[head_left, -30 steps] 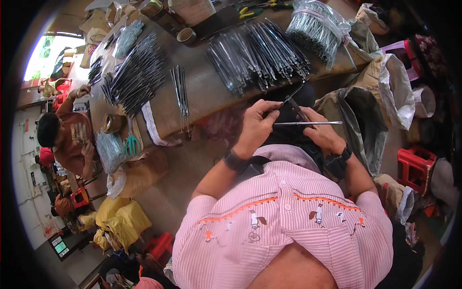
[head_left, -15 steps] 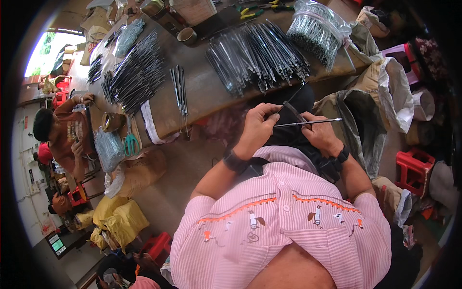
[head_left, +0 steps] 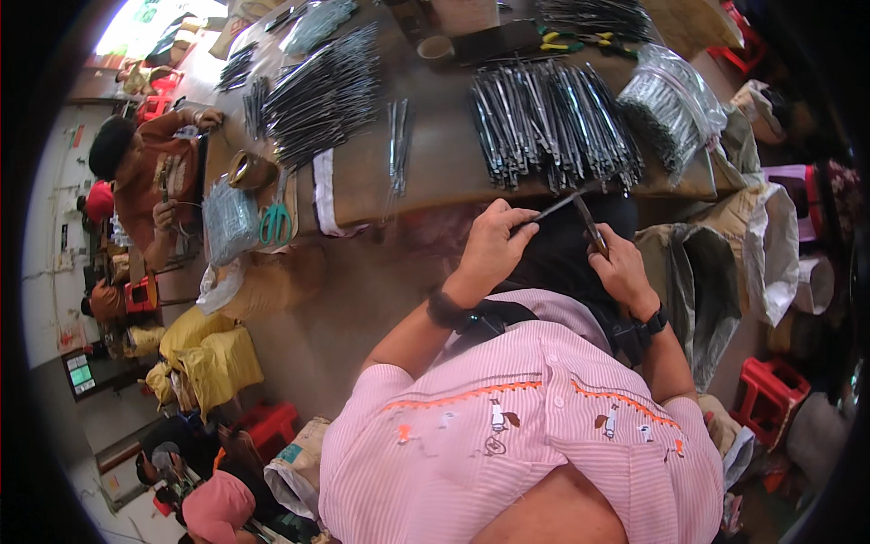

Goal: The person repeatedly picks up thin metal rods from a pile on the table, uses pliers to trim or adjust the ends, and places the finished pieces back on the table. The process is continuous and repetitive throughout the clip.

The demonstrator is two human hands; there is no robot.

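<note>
My left hand point(head_left: 495, 243) pinches a thin dark metal rod point(head_left: 555, 208) between thumb and fingers. The rod slants up and to the right. In my right hand point(head_left: 623, 269) is a narrow, flat dark tool point(head_left: 588, 219), gripped at its brownish end; its exact kind cannot be made out. The tool's far end meets or crosses the rod's tip above my lap. On the table point(head_left: 435, 172) just beyond my hands lies a wide row of similar dark metal rods point(head_left: 553, 127).
A smaller bunch of rods point(head_left: 398, 145) and a large pile point(head_left: 322, 95) lie left. A plastic-wrapped bundle point(head_left: 669, 109) sits right, yellow-handled pliers point(head_left: 580, 40) behind. Teal scissors point(head_left: 275, 223) are near a co-worker point(head_left: 154, 181). Open sacks point(head_left: 693, 281) and a red stool point(head_left: 770, 399) stand right.
The view has shifted, so the table appears further right. The shiny rod lying across my right hand no longer shows there. My hands have moved apart, and the tool now points up and left.
</note>
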